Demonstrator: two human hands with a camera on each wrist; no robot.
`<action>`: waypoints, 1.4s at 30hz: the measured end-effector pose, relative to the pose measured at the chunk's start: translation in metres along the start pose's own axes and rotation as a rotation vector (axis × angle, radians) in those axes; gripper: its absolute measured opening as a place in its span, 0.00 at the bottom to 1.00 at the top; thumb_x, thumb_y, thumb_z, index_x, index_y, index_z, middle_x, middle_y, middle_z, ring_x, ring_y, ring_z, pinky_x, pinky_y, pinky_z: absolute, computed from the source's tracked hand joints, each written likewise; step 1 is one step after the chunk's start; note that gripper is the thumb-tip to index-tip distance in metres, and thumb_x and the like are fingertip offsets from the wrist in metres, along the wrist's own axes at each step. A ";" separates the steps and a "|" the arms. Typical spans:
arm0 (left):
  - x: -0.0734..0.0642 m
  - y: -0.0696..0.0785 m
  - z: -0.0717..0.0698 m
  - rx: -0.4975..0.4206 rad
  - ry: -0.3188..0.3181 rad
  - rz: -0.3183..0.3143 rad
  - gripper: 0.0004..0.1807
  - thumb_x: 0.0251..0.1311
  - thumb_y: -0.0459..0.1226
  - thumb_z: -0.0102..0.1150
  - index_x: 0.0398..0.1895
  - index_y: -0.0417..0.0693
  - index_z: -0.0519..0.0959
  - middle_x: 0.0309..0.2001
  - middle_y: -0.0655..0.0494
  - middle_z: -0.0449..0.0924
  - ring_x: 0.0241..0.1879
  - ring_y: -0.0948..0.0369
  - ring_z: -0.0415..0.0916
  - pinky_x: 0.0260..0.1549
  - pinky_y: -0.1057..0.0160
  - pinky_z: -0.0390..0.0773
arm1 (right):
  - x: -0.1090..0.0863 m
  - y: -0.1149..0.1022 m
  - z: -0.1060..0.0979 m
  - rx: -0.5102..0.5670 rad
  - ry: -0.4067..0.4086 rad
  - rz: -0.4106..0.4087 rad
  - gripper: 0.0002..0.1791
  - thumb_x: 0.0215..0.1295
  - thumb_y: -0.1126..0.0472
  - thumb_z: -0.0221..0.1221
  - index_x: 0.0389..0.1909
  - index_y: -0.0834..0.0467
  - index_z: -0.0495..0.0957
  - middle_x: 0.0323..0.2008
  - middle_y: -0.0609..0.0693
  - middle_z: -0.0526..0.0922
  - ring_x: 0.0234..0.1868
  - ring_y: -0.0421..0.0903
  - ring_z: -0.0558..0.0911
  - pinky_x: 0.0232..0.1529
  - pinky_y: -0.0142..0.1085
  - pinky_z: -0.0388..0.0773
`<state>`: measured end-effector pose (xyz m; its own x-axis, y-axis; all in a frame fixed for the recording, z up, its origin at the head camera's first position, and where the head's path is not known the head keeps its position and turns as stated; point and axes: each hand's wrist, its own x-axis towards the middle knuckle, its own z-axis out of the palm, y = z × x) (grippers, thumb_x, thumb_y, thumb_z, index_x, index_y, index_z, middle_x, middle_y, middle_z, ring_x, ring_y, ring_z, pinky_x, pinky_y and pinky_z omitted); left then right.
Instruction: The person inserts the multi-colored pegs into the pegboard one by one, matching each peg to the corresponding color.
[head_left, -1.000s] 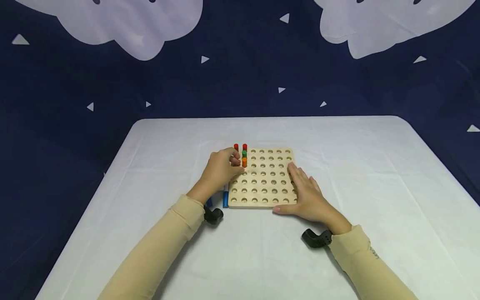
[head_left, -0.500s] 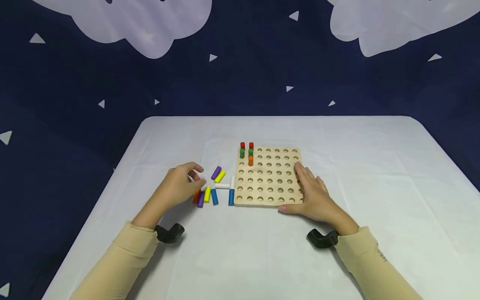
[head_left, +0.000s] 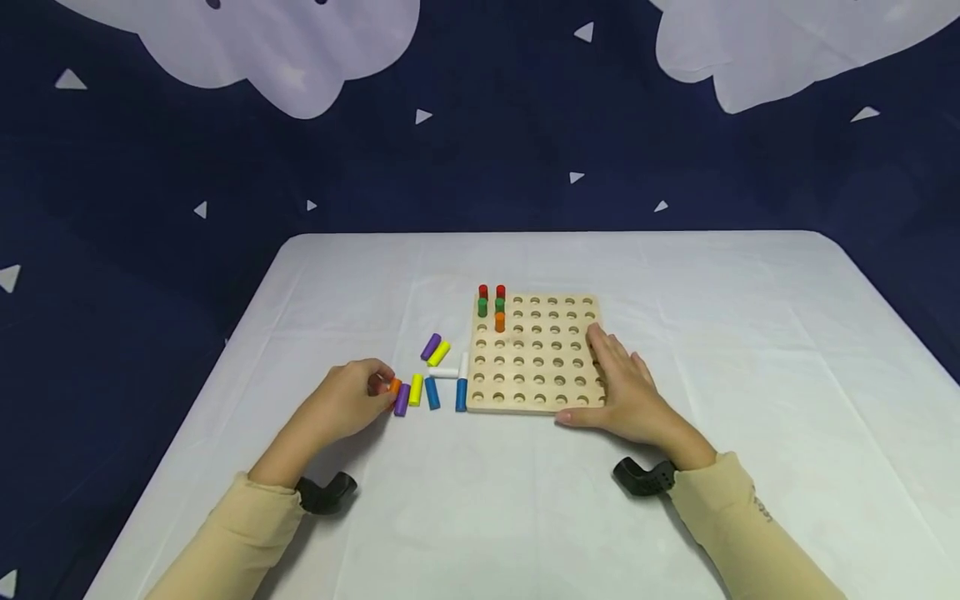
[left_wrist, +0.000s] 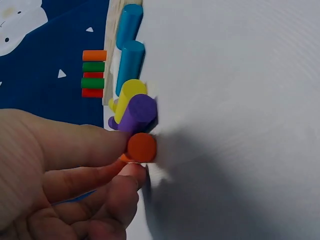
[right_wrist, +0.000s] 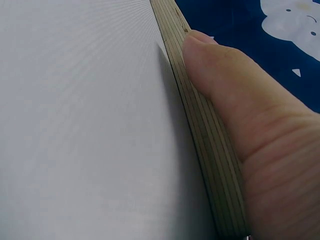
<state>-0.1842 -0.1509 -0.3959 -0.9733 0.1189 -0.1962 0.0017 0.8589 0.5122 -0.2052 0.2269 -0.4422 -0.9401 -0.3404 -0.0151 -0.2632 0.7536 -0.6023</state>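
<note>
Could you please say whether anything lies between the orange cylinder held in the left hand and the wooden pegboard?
Yes: between the orange cylinder pinched by the left hand and the square, pale wooden pegboard lie a purple cylinder, a yellow cylinder, two blue cylinders and two white cylinders.

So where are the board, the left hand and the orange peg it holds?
Board (head_left: pixel 528 353): head view, top face, between holes.
Left hand (head_left: pixel 348 402): head view, its back.
Orange peg (left_wrist: pixel 142 147): left wrist view, round end.

Board (head_left: pixel 528 353) partly hidden by right hand (head_left: pixel 628 396); orange peg (head_left: pixel 394 386) partly behind left fingers (head_left: pixel 380 370); sleeve lettering (head_left: pixel 761 505) illegible.
</note>
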 end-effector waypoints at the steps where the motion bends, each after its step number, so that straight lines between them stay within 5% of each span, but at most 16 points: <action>1: 0.000 0.000 0.000 0.002 0.000 0.005 0.15 0.61 0.35 0.64 0.50 0.38 0.79 0.35 0.51 0.81 0.32 0.58 0.74 0.32 0.63 0.74 | 0.000 0.000 0.000 0.000 0.001 -0.001 0.77 0.40 0.30 0.73 0.79 0.53 0.31 0.80 0.53 0.35 0.80 0.60 0.38 0.75 0.61 0.28; 9: 0.002 0.000 0.004 0.069 0.038 0.078 0.14 0.56 0.33 0.65 0.46 0.37 0.81 0.36 0.49 0.82 0.36 0.57 0.76 0.38 0.56 0.78 | -0.001 -0.002 0.000 -0.006 -0.008 0.012 0.77 0.41 0.29 0.72 0.79 0.54 0.30 0.81 0.52 0.35 0.80 0.59 0.37 0.75 0.60 0.28; 16: 0.011 0.005 0.002 -0.027 0.113 0.082 0.11 0.55 0.35 0.66 0.40 0.41 0.77 0.31 0.51 0.77 0.28 0.59 0.73 0.28 0.64 0.72 | 0.000 -0.001 0.000 -0.017 -0.005 0.009 0.77 0.40 0.28 0.72 0.79 0.53 0.31 0.81 0.51 0.35 0.80 0.58 0.37 0.75 0.60 0.28; 27: 0.049 0.046 0.002 -0.219 0.153 0.139 0.11 0.58 0.39 0.69 0.39 0.47 0.76 0.37 0.53 0.82 0.27 0.57 0.72 0.24 0.64 0.72 | 0.000 0.000 0.002 -0.022 -0.001 0.009 0.77 0.40 0.28 0.72 0.79 0.53 0.31 0.81 0.52 0.35 0.80 0.59 0.38 0.75 0.60 0.29; 42: 0.092 0.074 0.026 -0.242 0.157 0.184 0.10 0.60 0.40 0.69 0.39 0.48 0.79 0.41 0.53 0.84 0.30 0.58 0.71 0.29 0.63 0.70 | 0.000 0.000 0.001 -0.009 -0.005 0.021 0.78 0.40 0.29 0.73 0.80 0.52 0.31 0.81 0.52 0.36 0.80 0.59 0.38 0.75 0.60 0.28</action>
<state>-0.2673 -0.0636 -0.3974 -0.9852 0.1666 0.0398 0.1447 0.6851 0.7139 -0.2049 0.2264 -0.4424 -0.9444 -0.3271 -0.0320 -0.2449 0.7655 -0.5950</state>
